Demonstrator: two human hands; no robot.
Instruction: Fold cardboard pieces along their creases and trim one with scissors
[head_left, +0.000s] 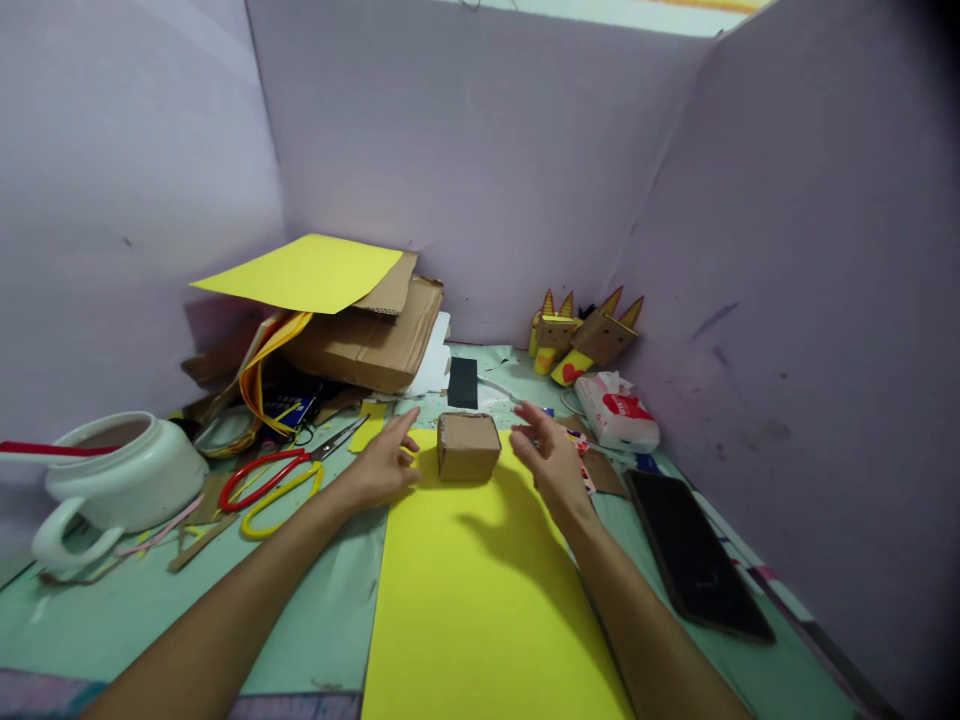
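Observation:
A small brown cardboard box (468, 450) sits at the far end of a long yellow sheet of paper (480, 590). To its left is my left hand (385, 462), fingers apart and empty, not touching the box. On the other side my right hand (553, 462) hovers above the sheet's right edge with spread fingers and nothing in them. Its shadow falls on the yellow paper. A dark rectangular piece (463, 383) lies just behind the box.
Scissors with red and yellow handles (277, 485) and a white pot (142, 480) stand left. Behind them is a pile of cardboard (360, 345) topped by yellow paper (307, 272). A phone (697, 550), tissue pack (619, 410) and cardboard figures (596, 335) are right. Walls enclose three sides.

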